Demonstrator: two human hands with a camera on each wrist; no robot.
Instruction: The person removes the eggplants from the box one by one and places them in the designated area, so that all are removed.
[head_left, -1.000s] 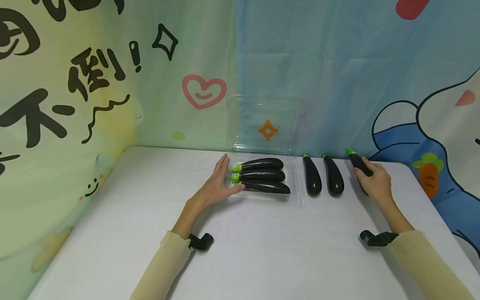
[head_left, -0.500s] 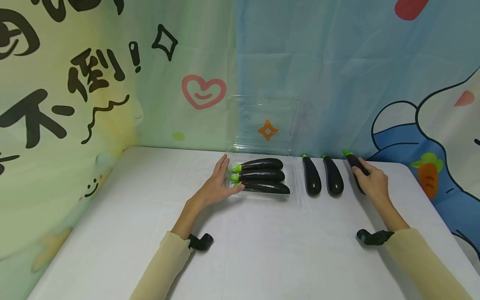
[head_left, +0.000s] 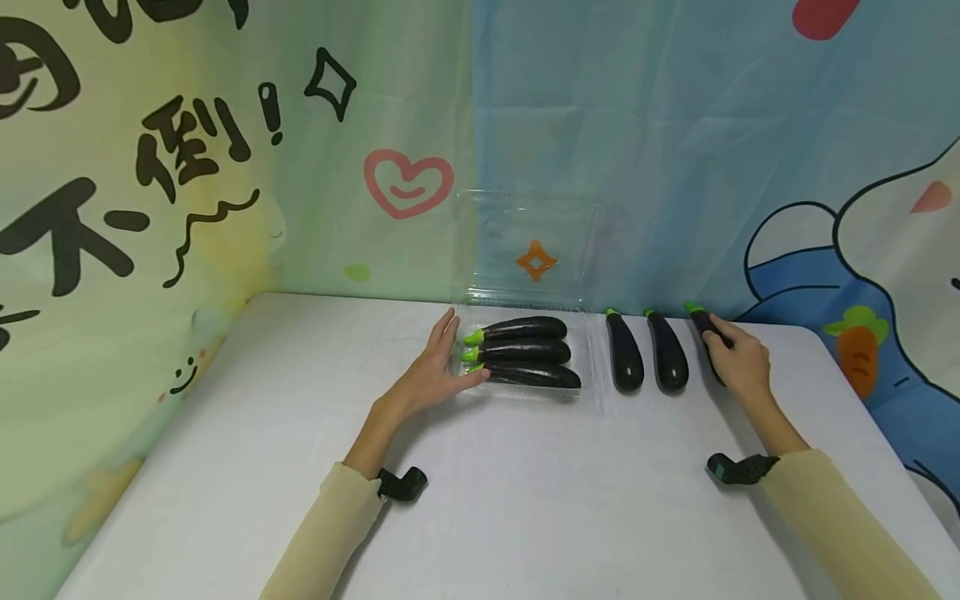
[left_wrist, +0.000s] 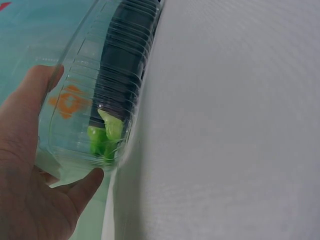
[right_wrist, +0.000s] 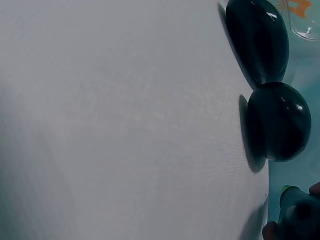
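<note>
A clear plastic clamshell box (head_left: 588, 379) holds three dark eggplants (head_left: 525, 350) lying crosswise, green stems to the left; its lid stands raised behind. My left hand (head_left: 423, 371) rests against the box's left end, fingers and thumb spread and fairly straight along its side. In the left wrist view a fingertip and the thumb (left_wrist: 87, 190) touch the box wall. To the right of the box, two eggplants (head_left: 625, 354) lie side by side on the table. My right hand (head_left: 738, 358) grips another eggplant (head_left: 701, 321), stem pointing away; part of it is hidden by the hand.
The white-covered table (head_left: 540, 500) runs up to a printed cloth backdrop (head_left: 375, 83) at the back. Another loose eggplant (right_wrist: 279, 122) shows large in the right wrist view, close to the one being gripped. Black wrist cameras (head_left: 405, 483) sit on both forearms.
My right hand and forearm have shifted slightly left, bringing the gripped eggplant a little nearer to the two loose ones. The left hand and the box have stayed put.
</note>
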